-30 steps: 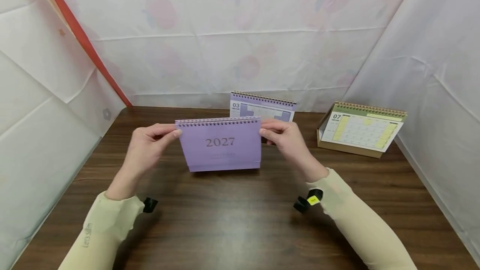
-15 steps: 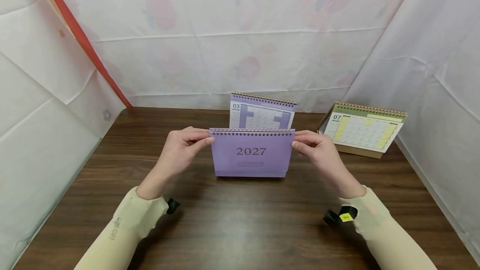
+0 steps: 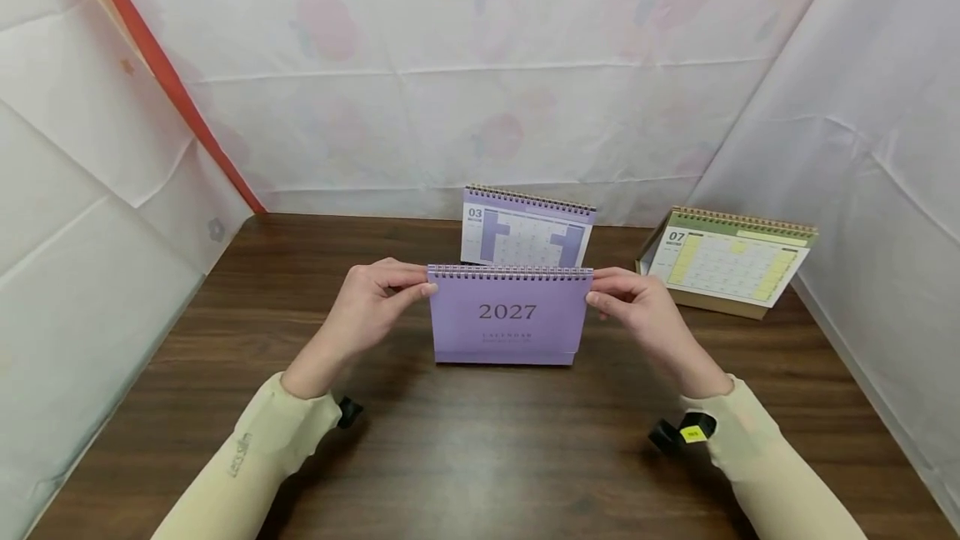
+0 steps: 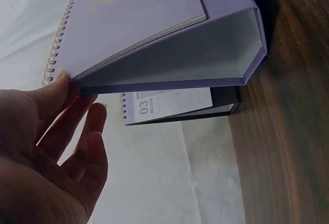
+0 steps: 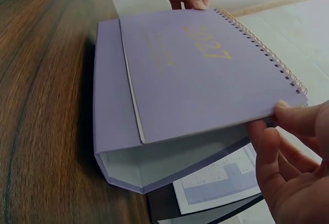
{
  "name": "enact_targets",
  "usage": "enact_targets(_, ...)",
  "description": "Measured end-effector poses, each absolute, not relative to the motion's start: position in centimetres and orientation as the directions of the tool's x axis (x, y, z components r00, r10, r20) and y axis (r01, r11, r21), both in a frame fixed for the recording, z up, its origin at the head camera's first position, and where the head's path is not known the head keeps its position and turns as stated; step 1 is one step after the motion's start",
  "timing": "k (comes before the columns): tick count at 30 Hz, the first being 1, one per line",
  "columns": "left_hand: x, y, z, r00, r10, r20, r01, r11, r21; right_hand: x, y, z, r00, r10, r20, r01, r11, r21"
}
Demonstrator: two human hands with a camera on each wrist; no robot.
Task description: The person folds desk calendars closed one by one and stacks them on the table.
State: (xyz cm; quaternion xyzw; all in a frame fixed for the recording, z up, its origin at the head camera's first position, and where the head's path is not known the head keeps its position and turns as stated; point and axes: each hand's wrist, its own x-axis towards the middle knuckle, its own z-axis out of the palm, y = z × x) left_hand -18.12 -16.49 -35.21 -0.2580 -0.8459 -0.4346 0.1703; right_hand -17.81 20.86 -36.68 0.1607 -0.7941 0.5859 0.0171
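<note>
A purple desk calendar (image 3: 506, 319) marked 2027 stands upright, spiral binding on top, in the head view. My left hand (image 3: 367, 307) pinches its upper left corner between thumb and fingers, and my right hand (image 3: 645, 311) pinches the upper right corner. Both wrist views show the calendar's hollow triangular base from the side; the left hand (image 4: 56, 147) has its thumb on the cover near the rings, as does the right hand (image 5: 295, 152). Directly behind is a second purple calendar (image 3: 528, 236) showing 03, its lower part hidden by the front one.
A green and yellow calendar (image 3: 731, 261) showing 07 stands at the back right of the brown wooden table (image 3: 465, 448). Pale patterned cloth (image 3: 435, 123) hangs behind and at both sides, with a red strip (image 3: 172, 86) at the left.
Both hands have carried the 2027 calendar to the right and slightly nearer. It now stands in front of the 03 calendar, more of whose page shows above it than half a second ago.
</note>
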Motion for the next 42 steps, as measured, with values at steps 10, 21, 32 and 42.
enact_targets(10,-18.0,-16.9,-35.4,-0.834,0.340,0.436,0.552,0.529,0.644,-17.9,21.1,-37.2,-0.941,-0.290,0.174,-0.266,0.315,-0.911)
enact_targets(21,-17.9,-17.0,-35.4,-0.858,0.385,0.339,0.510,0.561,0.652,-17.9,21.7,-37.5,-0.890,-0.385,0.246,-0.391,0.366,-0.844)
enact_targets(32,-18.7,-17.4,-35.5,-0.851,0.440,0.286,0.512,0.574,0.639,-18.3,21.5,-37.1,-0.833,-0.501,0.234,-0.491,0.478,-0.728)
enact_targets(42,-18.8,-17.6,-36.8,-0.845,0.510,0.162,0.487,0.607,0.627,-18.9,22.0,-38.5,-0.721,-0.687,0.092,-0.540,0.474,-0.695)
